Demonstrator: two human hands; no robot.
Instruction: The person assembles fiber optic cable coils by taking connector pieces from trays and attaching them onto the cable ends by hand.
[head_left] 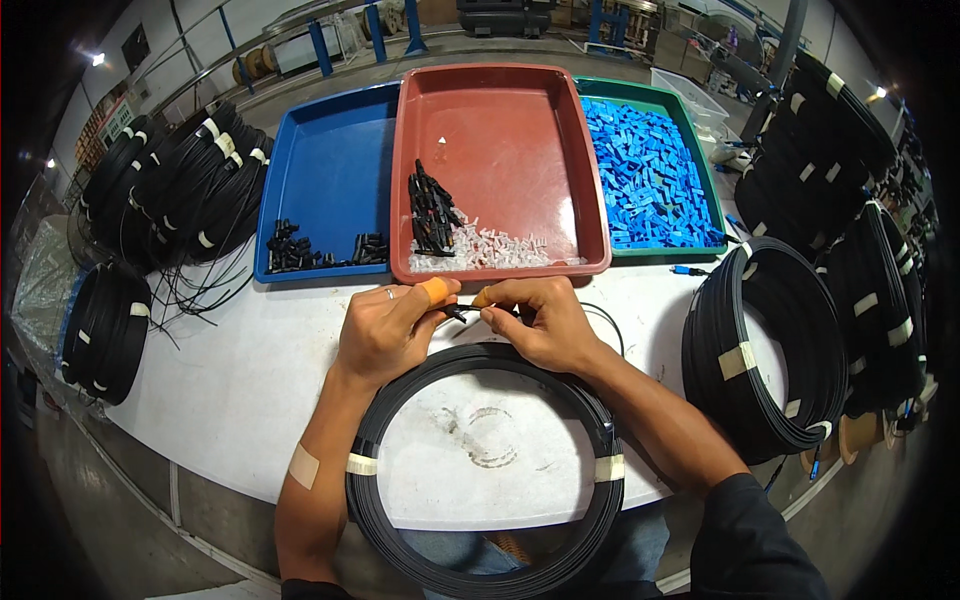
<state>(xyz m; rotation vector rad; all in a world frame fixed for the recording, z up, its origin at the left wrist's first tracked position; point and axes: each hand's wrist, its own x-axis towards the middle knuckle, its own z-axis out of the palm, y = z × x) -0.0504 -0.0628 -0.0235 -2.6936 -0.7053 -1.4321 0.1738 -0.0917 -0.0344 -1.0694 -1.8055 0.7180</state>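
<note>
My left hand (383, 328) is closed on a small black connector piece (456, 312), with orange tape round a fingertip. Close by on the right, my right hand (543, 322) pinches a thin black cable, also with orange tape on a finger. The fingers partly hide where piece and cable meet. Below both hands lies a large coil of black cable (480, 357), bound with pale tape and overhanging the table's front edge. A loose cable end (615, 332) curves out behind my right wrist.
Behind my hands stand a blue tray (335, 165) with black parts, a red tray (500, 120) with black pieces and clear bits, and a green tray (712, 200) full of blue connectors. Black cable coils (715, 340) crowd the right; more coils (105, 335) stand left.
</note>
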